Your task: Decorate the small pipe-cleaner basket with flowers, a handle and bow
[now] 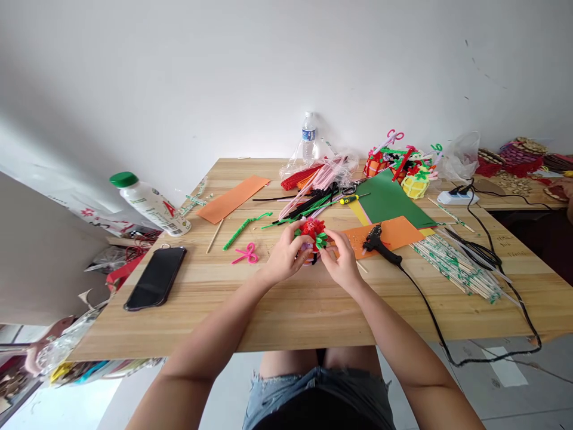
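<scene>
Fingers [337,237] touch red flowers [311,228] in, seemingly, a small basket [307,259].

A phone [155,278] lies near a green-capped white bottle [154,206]; a blue-labelled clear bottle [308,136] stands before the wall [250,71], a white power strip [456,197] to its right.
</scene>
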Motion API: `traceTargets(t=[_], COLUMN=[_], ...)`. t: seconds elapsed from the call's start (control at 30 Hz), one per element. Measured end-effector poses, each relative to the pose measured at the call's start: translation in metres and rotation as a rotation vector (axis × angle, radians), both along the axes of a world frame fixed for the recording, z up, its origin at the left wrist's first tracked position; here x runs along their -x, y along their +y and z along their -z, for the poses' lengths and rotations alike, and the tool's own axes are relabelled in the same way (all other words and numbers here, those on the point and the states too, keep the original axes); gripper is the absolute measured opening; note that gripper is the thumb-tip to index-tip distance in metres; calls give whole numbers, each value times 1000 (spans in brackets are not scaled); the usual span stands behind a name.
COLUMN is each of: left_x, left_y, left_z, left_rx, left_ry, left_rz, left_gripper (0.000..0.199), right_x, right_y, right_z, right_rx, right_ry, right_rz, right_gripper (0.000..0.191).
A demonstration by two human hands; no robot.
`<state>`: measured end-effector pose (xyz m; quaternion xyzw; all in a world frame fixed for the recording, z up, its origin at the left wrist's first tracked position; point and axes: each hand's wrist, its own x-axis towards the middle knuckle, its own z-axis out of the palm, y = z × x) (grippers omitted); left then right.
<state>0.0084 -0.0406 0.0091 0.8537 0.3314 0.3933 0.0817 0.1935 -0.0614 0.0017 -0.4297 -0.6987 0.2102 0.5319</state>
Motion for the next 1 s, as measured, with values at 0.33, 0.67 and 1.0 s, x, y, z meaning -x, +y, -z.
traceTargets(t=[0.33,0.67,1.0], left_x=[15,23,11], left_y=[11,41,23], left_z=[12,46,30], left_rx=[121,739,776], left_ry=[-119,-606,-573], left_rz=[8,65,332], left_gripper=[102,61,68], right_x=[-2,-12,-22], right_y=[2,2,19], right_z=[0,-1,11], right_rx=[8,35,216], right_ry=[-12,-1,195], right_rz=[10,-66,-40], right_gripper=[42,35,50])
